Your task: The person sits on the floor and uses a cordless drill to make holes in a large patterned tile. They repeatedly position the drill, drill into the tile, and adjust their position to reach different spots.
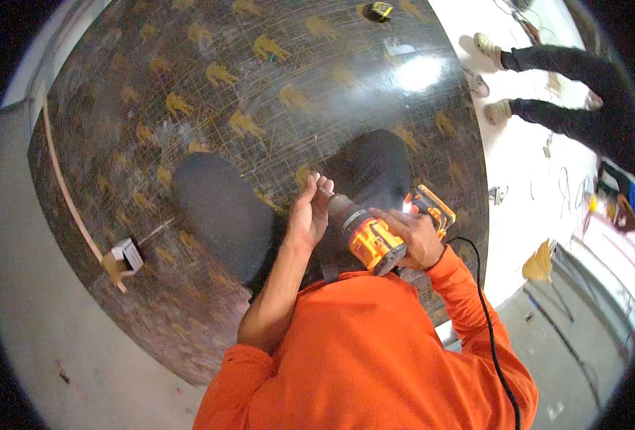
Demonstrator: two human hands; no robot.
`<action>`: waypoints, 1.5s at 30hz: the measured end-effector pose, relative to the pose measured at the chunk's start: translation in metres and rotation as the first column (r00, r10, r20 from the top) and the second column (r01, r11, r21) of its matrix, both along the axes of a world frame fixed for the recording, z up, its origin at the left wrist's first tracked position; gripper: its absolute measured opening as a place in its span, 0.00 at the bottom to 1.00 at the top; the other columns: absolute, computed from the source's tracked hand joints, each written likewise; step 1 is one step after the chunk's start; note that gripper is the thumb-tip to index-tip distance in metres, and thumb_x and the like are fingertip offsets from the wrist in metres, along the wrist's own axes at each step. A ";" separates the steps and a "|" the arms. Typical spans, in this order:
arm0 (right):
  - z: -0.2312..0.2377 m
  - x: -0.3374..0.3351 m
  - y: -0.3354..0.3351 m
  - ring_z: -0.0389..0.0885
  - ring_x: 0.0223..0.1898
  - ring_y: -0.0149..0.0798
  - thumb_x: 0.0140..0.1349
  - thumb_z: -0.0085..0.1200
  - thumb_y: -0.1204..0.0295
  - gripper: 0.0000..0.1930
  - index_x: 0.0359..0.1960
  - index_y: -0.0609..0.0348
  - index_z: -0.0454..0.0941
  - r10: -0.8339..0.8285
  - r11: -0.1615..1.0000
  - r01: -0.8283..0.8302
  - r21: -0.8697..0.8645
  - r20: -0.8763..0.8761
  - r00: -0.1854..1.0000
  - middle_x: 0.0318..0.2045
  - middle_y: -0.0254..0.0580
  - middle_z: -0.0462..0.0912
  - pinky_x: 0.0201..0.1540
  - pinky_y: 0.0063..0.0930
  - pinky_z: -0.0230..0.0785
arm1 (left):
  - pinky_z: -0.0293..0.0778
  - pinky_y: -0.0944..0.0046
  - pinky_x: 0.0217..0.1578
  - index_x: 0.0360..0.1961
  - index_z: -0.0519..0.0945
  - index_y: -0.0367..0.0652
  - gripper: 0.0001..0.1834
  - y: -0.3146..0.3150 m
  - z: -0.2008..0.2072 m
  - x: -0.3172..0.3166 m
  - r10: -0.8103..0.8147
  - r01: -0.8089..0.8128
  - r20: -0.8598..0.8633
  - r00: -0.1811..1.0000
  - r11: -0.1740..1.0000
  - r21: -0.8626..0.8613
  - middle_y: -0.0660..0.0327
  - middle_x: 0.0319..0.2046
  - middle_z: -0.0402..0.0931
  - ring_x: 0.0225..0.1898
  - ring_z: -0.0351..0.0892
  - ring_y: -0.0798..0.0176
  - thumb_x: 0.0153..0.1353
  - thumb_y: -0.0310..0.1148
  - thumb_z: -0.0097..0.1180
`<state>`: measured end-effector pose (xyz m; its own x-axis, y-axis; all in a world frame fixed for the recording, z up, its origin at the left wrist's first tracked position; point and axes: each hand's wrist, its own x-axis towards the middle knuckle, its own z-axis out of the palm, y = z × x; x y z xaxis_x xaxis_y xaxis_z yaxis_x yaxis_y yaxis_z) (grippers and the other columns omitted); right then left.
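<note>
A yellow and black cordless drill (pixel 376 244) is held at my lap by my right hand (pixel 416 236), its fingers wrapped round the grip. The battery (pixel 435 208) sticks out past that hand. Up and to the left points the dark chuck (pixel 339 206). Right beside the chuck's front end is my left hand (pixel 310 213), palm turned in and fingers curled together. Whatever lies between those fingers is too small or hidden to name. Both my knees, in dark trousers, rest over a dark board (pixel 246 86) with yellow printed figures.
On the board's left side are a small open white box (pixel 127 256) and a long thin wooden strip (pixel 63 179). A tape measure (pixel 380 11) sits at the far edge. To the right stands another person in dark trousers (pixel 561 64). A black cable (pixel 486 315) runs along my right arm.
</note>
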<state>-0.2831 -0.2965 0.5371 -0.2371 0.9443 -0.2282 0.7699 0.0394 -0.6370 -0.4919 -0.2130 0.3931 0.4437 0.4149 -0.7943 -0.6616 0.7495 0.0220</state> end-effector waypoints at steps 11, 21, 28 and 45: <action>-0.012 0.009 0.013 0.83 0.39 0.49 0.44 0.67 0.57 0.41 0.62 0.62 0.69 0.121 0.993 -0.120 0.004 -0.035 0.992 0.43 0.48 0.82 0.40 0.39 0.75 | 0.77 0.62 0.50 0.50 0.78 0.43 0.14 -0.015 0.004 -0.001 -0.025 0.030 -0.128 0.991 0.999 0.033 0.62 0.41 0.81 0.46 0.82 0.63 0.69 0.38 0.54; -0.018 -0.026 0.042 0.83 0.40 0.48 0.47 0.64 0.61 0.36 0.60 0.58 0.70 0.105 0.994 -0.095 -0.056 0.213 0.971 0.47 0.43 0.81 0.42 0.39 0.76 | 0.75 0.44 0.55 0.45 0.71 0.45 0.10 0.025 -0.019 0.015 0.024 -0.025 -0.060 0.998 0.999 -0.022 0.53 0.48 0.79 0.55 0.78 0.51 0.74 0.36 0.38; -0.021 -0.042 0.051 0.84 0.32 0.48 0.55 0.54 0.68 0.22 0.52 0.58 0.72 0.013 0.999 0.001 -0.044 0.319 0.948 0.35 0.42 0.81 0.33 0.41 0.78 | 0.76 0.44 0.54 0.46 0.69 0.46 0.10 0.025 -0.049 0.017 -0.076 0.089 0.117 0.990 0.990 -0.112 0.56 0.48 0.79 0.53 0.79 0.53 0.74 0.37 0.37; -0.047 -0.045 0.064 0.84 0.40 0.48 0.57 0.53 0.67 0.23 0.56 0.55 0.72 0.195 0.965 -0.115 -0.235 0.355 0.914 0.41 0.43 0.81 0.40 0.42 0.77 | 0.61 0.55 0.67 0.53 0.73 0.41 0.17 -0.006 -0.062 0.022 -0.157 0.134 -0.159 0.975 0.980 -0.147 0.52 0.61 0.71 0.63 0.69 0.54 0.70 0.39 0.47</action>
